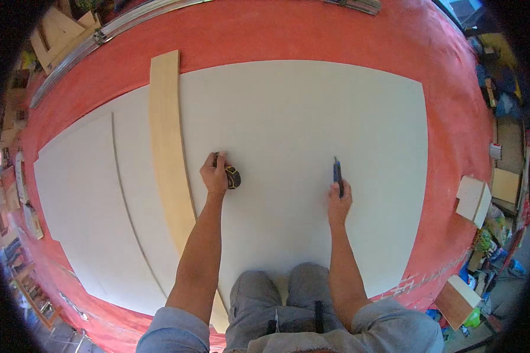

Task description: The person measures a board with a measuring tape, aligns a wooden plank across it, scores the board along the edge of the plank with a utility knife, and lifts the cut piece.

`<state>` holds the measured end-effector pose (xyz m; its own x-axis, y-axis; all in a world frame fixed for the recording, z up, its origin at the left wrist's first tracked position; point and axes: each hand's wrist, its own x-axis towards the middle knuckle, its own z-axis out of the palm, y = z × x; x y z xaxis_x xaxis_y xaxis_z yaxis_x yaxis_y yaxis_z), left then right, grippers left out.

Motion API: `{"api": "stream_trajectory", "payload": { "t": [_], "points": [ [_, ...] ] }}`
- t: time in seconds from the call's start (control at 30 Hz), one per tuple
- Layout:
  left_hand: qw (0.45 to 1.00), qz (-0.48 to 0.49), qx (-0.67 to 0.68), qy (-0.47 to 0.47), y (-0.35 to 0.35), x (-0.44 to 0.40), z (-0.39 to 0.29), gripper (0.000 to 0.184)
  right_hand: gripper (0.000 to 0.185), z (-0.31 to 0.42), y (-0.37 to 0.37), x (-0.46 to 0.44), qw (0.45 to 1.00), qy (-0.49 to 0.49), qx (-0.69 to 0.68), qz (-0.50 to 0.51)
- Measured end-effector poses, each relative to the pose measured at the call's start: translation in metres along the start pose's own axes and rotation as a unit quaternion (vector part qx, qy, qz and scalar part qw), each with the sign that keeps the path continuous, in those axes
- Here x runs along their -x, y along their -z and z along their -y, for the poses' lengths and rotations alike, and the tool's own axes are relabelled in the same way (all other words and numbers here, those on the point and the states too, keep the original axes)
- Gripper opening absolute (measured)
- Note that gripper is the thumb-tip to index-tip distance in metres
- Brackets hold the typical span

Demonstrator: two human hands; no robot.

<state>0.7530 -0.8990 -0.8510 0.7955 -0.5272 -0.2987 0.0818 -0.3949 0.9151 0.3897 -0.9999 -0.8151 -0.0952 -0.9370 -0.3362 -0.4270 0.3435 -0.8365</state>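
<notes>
My left hand is closed on a black and yellow tape measure, above the large white board. In my right hand is a blue and black utility knife, its tip pointing away from me, over the right part of the same board. A long, light wooden strip lies across the white surface, left of my left hand. Further left rests another white panel with a visible raised edge.
Red sheeting surrounds the boards. Long metal profiles lie at the top left. Wood offcuts and assorted clutter line the right side, with more wooden pieces at the upper left. My knees are at the near edge.
</notes>
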Motion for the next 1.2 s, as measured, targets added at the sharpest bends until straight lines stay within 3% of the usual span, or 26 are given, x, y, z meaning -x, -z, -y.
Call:
{"api": "stream_trajectory", "payload": {
  "t": [0.1, 0.23, 0.3, 0.33, 0.47, 0.57, 0.7, 0.83, 0.87, 0.9, 0.97, 1.0, 1.03, 1.1, 1.17, 1.2],
  "points": [
    [0.997, -0.018, -0.048, -0.061, 0.000, -0.009, 0.021, 0.039, 0.040, -0.049, 0.029, 0.025, 0.995, 0.000, -0.063, -0.076],
    [0.999, -0.027, 0.032, 0.001, -0.009, -0.005, 0.007, 0.046, 0.039, -0.070, 0.056, 0.041, 0.989, -0.085, -0.118, 0.006],
    [0.998, 0.018, 0.054, 0.013, -0.001, -0.016, 0.031, 0.047, 0.043, -0.071, 0.054, 0.035, 0.965, -0.173, -0.197, -0.024],
    [1.000, -0.008, 0.008, 0.020, 0.001, -0.007, 0.004, 0.043, 0.054, -0.060, 0.050, 0.033, 0.969, -0.169, -0.176, -0.028],
    [0.998, -0.019, -0.059, 0.014, 0.030, 0.005, -0.016, 0.039, 0.058, -0.052, 0.049, 0.031, 0.960, -0.222, -0.168, -0.015],
    [0.987, -0.037, -0.153, -0.044, 0.095, 0.024, -0.016, 0.042, 0.054, -0.061, 0.053, 0.026, 0.953, -0.236, -0.189, -0.006],
    [0.959, -0.124, -0.250, 0.039, 0.222, 0.030, 0.025, 0.052, 0.057, -0.049, 0.051, 0.032, 0.964, -0.231, -0.129, -0.009],
    [0.930, -0.076, -0.344, 0.109, 0.302, 0.055, 0.068, 0.058, 0.047, -0.071, 0.044, 0.022, 0.974, -0.189, -0.122, -0.029],
    [0.919, -0.066, -0.372, 0.112, 0.308, 0.061, 0.082, 0.059, 0.039, -0.060, 0.046, 0.026, 0.971, -0.189, -0.149, 0.008],
    [0.907, -0.063, -0.400, 0.111, 0.307, 0.067, 0.094, 0.060, 0.038, -0.086, 0.049, 0.016, 0.987, -0.126, -0.090, 0.040],
    [0.881, -0.084, -0.459, 0.078, 0.303, 0.076, 0.099, 0.062, 0.039, -0.143, 0.055, -0.008, 0.996, 0.011, 0.027, 0.079],
    [0.861, -0.091, -0.496, 0.061, 0.298, 0.082, 0.080, 0.060, 0.041, -0.107, 0.041, 0.007, 0.994, -0.109, -0.006, 0.028],
    [0.858, -0.118, -0.498, -0.034, 0.290, 0.088, 0.084, 0.059, 0.046, -0.076, 0.044, 0.017, 0.974, -0.220, -0.021, -0.042],
    [0.884, -0.125, -0.445, -0.073, 0.263, 0.101, 0.087, 0.064, 0.047, -0.057, 0.045, 0.033, 0.980, -0.191, -0.039, -0.050],
    [0.854, -0.051, -0.493, -0.156, 0.235, 0.134, 0.091, 0.082, 0.049, -0.055, 0.040, 0.046, 0.981, -0.174, -0.074, -0.046],
    [0.854, -0.056, -0.495, -0.153, 0.229, 0.152, 0.090, 0.082, 0.051, -0.060, 0.045, 0.046, 0.984, -0.160, -0.074, -0.033]
  ]
}}
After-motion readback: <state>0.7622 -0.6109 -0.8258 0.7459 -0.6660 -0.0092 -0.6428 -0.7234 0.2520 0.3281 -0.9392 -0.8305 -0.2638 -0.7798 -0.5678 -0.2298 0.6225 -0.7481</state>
